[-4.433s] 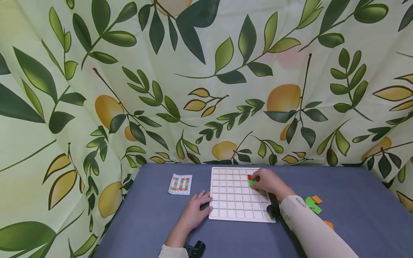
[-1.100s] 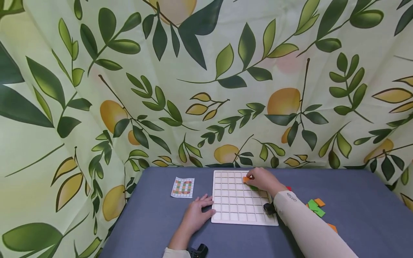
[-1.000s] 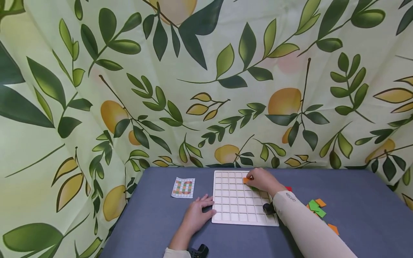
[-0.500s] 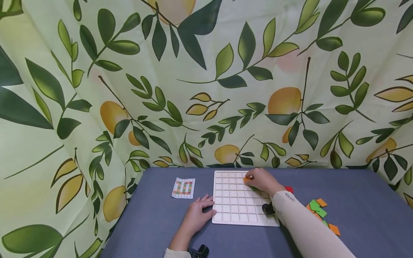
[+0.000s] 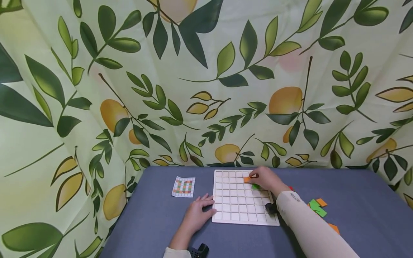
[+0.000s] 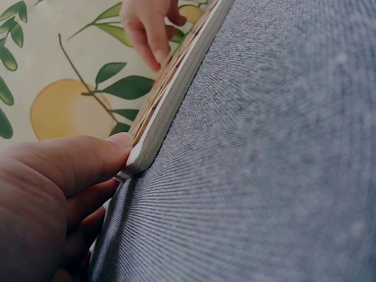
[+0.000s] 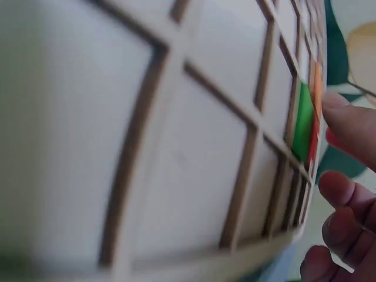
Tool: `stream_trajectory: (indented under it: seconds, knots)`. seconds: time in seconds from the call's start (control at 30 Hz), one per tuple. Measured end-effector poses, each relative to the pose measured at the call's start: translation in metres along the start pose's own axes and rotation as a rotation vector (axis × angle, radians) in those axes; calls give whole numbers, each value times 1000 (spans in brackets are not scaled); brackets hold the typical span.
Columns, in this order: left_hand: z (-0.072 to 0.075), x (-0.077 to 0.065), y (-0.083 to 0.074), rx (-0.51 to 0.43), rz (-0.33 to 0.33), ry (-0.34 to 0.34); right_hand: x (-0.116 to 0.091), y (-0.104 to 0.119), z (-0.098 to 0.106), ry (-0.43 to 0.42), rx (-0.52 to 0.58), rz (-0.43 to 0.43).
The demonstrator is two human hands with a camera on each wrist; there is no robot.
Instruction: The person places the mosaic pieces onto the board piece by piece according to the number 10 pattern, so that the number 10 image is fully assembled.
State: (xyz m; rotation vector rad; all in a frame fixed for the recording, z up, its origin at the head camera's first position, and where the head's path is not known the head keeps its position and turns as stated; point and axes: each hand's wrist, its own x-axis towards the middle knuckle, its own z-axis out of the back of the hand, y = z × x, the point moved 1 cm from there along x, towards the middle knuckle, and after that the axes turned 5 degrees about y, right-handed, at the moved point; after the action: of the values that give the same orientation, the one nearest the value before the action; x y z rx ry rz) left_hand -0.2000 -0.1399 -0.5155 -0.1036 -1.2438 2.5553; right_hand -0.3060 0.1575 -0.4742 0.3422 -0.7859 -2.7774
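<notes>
A white grid board [image 5: 237,206] lies on the table, divided into square cells. An orange square tile [image 5: 246,179] sits in a cell of the board's upper part. My right hand [image 5: 267,180] is just right of it, with fingertips at the tile's right edge and fingers loosely bent. A green tile [image 7: 302,120] and a red tile [image 7: 313,144] sit beside the orange one in the right wrist view; the hand hides the red one in the head view. My left hand [image 5: 196,215] rests along the board's left edge, its thumb [image 6: 108,154] touching the rim near a corner.
A small card with a coloured grid pattern [image 5: 183,187] lies left of the board. Right of the board, green tiles [image 5: 317,208] and orange tiles [image 5: 335,228] lie loose, partly behind the right sleeve. A leaf-patterned cloth [image 5: 242,118] hangs behind the table.
An orange tile now sits left of the spot where the right hand was at the red and green tiles. The right hand has shifted slightly right, off the orange tile. The left hand stays put.
</notes>
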Motion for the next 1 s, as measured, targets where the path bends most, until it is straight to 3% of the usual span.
stream_trajectory:
  seconds: [0.2,0.43,0.7,0.83,1.0]
  knots:
    - [1,0,0,15,-29,-13,-20,-21,20,-24,73,-12]
    - [0,0,-1,16,-30,-4,-61,-61,44,-71,122,3]
    - [1,1,0,0,-4,-1,-102,-99,54,-47,172,-72]
    - [0,0,0,6,-1,0,-111,-107,52,-35,151,-78]
    - [0,-1,-3,20,-9,-5,-105,-103,51,-19,97,-85]
